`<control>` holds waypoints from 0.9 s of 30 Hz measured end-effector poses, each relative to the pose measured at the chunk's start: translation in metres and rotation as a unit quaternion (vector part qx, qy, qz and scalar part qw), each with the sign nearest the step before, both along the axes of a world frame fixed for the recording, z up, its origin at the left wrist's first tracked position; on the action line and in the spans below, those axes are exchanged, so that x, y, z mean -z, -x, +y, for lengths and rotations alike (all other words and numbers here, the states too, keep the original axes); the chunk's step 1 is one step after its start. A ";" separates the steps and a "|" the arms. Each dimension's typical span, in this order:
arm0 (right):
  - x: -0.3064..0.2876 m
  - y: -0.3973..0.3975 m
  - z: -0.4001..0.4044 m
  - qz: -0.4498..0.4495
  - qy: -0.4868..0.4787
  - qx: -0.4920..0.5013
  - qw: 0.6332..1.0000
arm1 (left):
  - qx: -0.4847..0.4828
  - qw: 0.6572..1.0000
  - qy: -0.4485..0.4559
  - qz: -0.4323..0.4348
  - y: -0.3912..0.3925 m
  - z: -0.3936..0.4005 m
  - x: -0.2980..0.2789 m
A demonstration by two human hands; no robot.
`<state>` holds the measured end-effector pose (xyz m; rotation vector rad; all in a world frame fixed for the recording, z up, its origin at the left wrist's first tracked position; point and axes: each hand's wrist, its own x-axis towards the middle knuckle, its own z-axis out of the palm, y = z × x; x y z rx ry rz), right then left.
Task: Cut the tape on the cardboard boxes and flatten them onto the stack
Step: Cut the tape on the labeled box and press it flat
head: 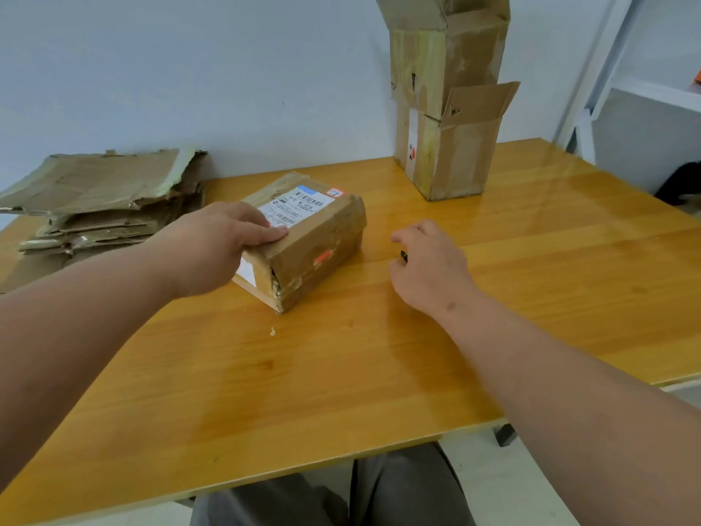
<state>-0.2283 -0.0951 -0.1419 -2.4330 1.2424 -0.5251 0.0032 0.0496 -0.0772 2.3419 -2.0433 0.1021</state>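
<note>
Cardboard, taped shut and labelled, the small box (303, 237) lies on the desk (379, 373) with your left hand (216, 248) pressed flat on its top. Right of the box, your right hand (428, 263) curls around a small dark tool (404, 256), mostly hidden. Left of the box sits the flattened stack (102, 199); behind it, to the right, two open boxes (447, 100) stand one on another.

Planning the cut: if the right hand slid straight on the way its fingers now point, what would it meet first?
Probably the taped box: the right hand points left across the table towards its near side, with only bare tabletop between, though depth is uncertain.
</note>
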 end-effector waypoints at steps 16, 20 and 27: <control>-0.026 -0.055 -0.008 -0.158 -0.129 0.016 0.979 | -0.029 0.998 0.027 -0.047 0.003 0.014 0.022; -0.029 -0.055 -0.008 -0.193 -0.191 0.044 0.961 | -0.030 0.997 0.034 -0.055 0.008 0.012 0.021; -0.043 -0.054 -0.005 -0.386 -0.404 0.092 0.824 | -0.068 0.993 0.035 -0.095 0.023 0.008 0.026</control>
